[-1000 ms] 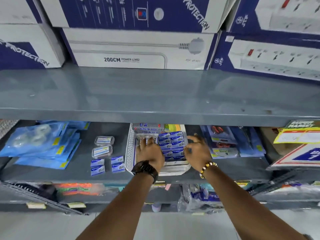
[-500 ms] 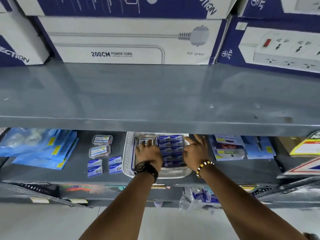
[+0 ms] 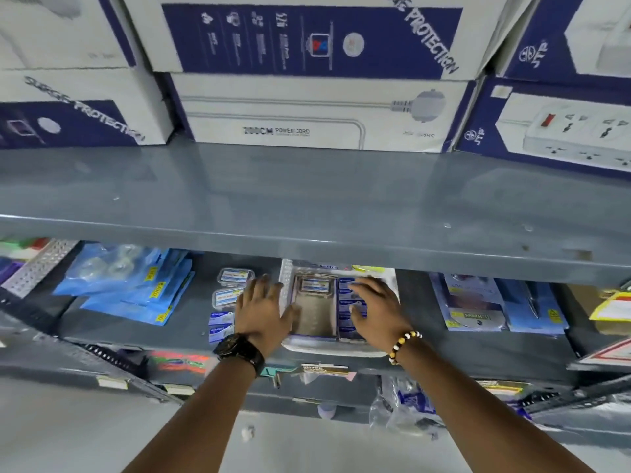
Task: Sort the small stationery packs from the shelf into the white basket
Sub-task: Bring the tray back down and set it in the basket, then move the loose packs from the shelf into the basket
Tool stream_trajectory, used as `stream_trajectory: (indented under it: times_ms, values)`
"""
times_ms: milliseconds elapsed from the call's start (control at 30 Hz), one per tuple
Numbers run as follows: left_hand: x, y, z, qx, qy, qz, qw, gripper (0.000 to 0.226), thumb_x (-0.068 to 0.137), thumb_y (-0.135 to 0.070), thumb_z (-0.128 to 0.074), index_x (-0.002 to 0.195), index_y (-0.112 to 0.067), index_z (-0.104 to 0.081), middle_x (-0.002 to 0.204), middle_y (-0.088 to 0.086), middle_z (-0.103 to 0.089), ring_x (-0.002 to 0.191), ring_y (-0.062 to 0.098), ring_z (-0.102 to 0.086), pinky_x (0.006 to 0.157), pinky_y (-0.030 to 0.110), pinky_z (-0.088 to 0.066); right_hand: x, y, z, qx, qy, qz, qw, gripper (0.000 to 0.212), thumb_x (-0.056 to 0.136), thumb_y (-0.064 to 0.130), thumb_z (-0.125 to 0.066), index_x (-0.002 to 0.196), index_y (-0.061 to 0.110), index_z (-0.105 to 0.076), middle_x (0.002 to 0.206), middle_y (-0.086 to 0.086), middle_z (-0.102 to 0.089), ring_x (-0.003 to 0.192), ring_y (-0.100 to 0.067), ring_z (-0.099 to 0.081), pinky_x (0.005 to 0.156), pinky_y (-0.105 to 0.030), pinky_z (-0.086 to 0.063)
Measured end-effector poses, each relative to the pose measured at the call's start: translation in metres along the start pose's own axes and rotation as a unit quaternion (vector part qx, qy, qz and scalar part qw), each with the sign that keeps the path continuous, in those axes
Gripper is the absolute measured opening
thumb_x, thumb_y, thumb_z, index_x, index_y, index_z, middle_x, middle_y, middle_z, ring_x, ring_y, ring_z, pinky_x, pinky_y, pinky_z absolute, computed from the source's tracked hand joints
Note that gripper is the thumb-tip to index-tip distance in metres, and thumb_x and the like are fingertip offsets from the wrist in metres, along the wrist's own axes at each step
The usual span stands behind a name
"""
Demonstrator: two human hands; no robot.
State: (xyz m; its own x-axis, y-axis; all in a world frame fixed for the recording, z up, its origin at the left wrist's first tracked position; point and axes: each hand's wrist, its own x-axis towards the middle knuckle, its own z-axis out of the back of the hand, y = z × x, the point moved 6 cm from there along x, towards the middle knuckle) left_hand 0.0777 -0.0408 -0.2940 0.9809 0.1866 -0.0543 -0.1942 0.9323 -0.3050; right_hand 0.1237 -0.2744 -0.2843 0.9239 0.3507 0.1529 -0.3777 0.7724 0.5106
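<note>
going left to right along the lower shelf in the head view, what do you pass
blue plastic bags → clear cases → left hand → white basket → right hand → blister packs → yellow label

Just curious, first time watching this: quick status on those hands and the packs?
Left hand open, empty, beside white basket. Right hand open on blue packs inside it. Packs remain loose on shelf. Nothing blocking.
</note>
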Motion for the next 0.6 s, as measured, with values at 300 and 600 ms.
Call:
stream_trajectory:
  times_ms: [300,600]
  values:
    - [-0.040,0.114,0.028,-0.018,-0.026,0.052,0.998,0.088,0.076,-0.070,-0.028,0.147,-0.021,-0.046,0.159,0.012,-0.037,0.150,0.036,-0.025,0.119,0.052,-0.027,0.024,0.111,-0.046,0.036,0.006,0.096,0.995,0.045,0.077,0.015,-0.061,0.122,0.018,-0.060,0.127,-0.001,-0.058,0.120,-0.019,-0.050,0.108,-0.029,-0.034]
    - [-0.056,0.178,0.021,-0.004,-0.011,0.028,1.000,0.081,0.082,-0.071,-0.037,0.146,-0.022,-0.049,0.160,0.013,-0.037,0.150,0.039,-0.027,0.117,0.058,-0.029,0.037,0.182,-0.133,-0.077,0.125,0.182,0.972,0.049,0.081,0.029,-0.060,0.129,0.021,-0.055,0.143,-0.003,-0.047,0.136,-0.025,-0.034,0.116,-0.037,-0.023]
